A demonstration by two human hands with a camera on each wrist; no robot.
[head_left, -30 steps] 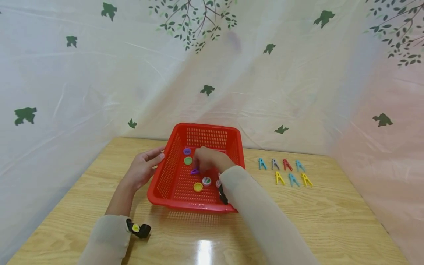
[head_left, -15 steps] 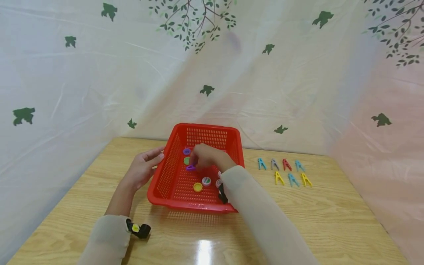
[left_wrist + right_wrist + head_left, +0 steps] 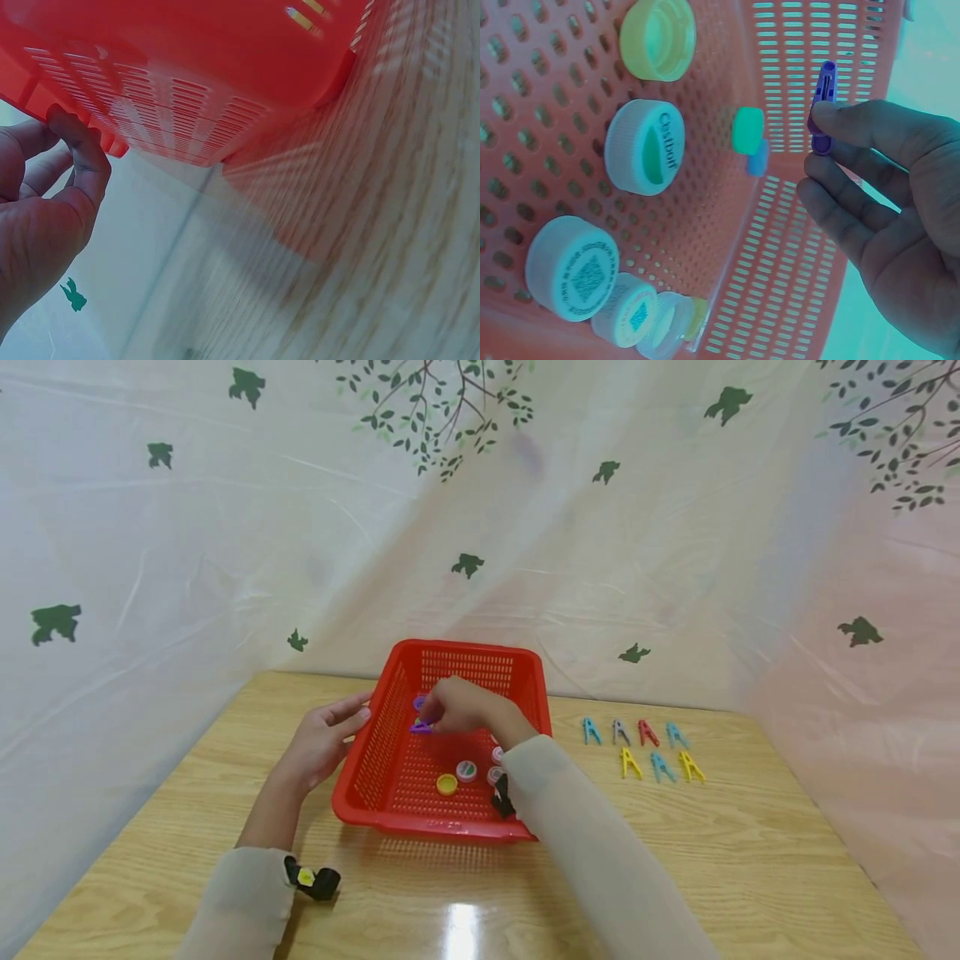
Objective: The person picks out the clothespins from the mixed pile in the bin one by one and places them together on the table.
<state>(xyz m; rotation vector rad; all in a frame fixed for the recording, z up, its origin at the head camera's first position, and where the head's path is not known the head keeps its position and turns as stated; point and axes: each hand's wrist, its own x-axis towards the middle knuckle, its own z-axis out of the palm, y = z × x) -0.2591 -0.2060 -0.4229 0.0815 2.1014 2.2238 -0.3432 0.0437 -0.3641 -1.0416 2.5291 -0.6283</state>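
A purple clothespin (image 3: 823, 112) is pinched between the thumb and fingers of my right hand (image 3: 467, 706), above the floor of the red plastic basket (image 3: 441, 824). My left hand (image 3: 321, 742) grips the basket's left rim, its thumb and fingers bent at the edge in the left wrist view. Bottle caps lie inside the basket: a yellow cap (image 3: 447, 785), a white cap with green print (image 3: 467, 771), more white caps (image 3: 574, 268) near the right side, and a green cap (image 3: 748, 130) beside a blue-looking one (image 3: 757, 159). My right hand partly covers the far caps in the head view.
Right of the basket, several clothespins lie in two rows on the wooden table (image 3: 735, 852), among them a red clothespin (image 3: 648, 732) and a yellow clothespin (image 3: 630, 763). A pale curtain (image 3: 360, 552) with leaf and bird prints hangs behind the table.
My right hand has lifted slightly and moved left and away from me with the purple clothespin, now over the green cap. The left hand and basket stay put.
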